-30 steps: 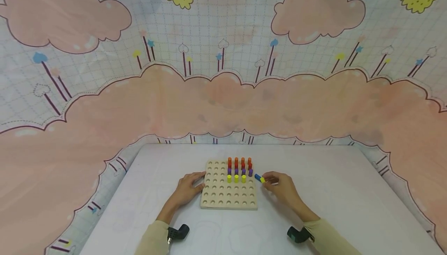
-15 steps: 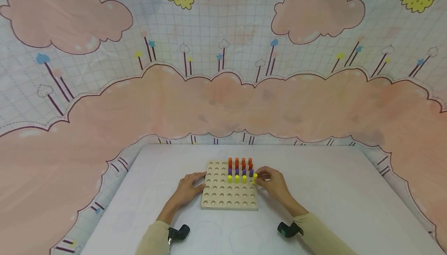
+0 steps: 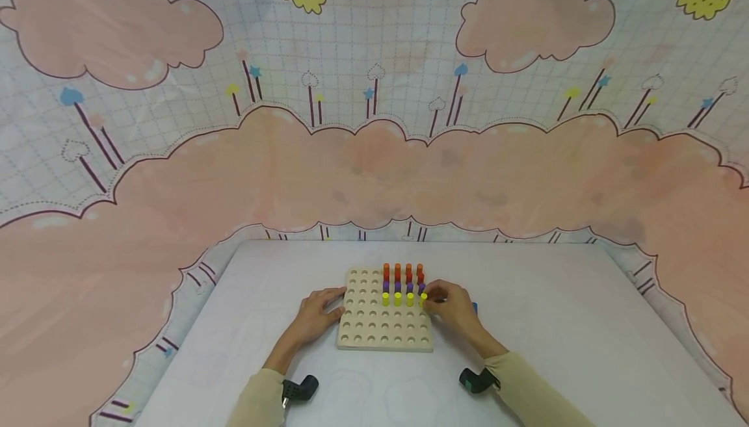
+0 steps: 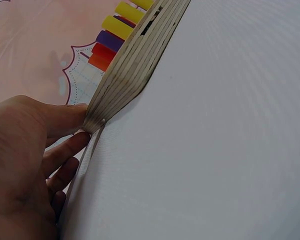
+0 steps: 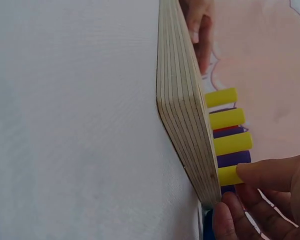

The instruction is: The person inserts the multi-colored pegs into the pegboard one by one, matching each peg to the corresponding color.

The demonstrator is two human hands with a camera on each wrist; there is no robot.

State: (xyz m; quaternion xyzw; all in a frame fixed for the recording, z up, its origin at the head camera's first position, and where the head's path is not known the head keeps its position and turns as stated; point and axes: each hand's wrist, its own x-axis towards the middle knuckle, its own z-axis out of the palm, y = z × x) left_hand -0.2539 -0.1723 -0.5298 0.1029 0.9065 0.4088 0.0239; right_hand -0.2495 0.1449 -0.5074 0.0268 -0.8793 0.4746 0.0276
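Observation:
A square wooden pegboard (image 3: 384, 339) lies on the table, with orange, red, purple and yellow pegs upright in its far right part. My left hand (image 3: 316, 316) touches the board's left edge with thumb and fingers. At the right end of the yellow row, my right hand (image 3: 456, 310) pinches a yellow peg (image 5: 229, 176) between thumb and finger; the peg stands against the board's top, its lower end out of sight. A blue peg (image 3: 474, 308) peeks out behind the right hand. The right wrist view shows blue (image 5: 208, 225) below the fingers; whether they hold it, I cannot tell.
The white table (image 3: 556, 323) extends around the board on all sides. Bare holes fill the board's left columns and near rows. Behind the table hangs a cloth (image 3: 351, 180) printed with clouds.
My right hand has moved left to the board, and the yellow peg has turned from slanted to upright at the row's right end. The blue peg has gone from the fingertips to behind the hand.

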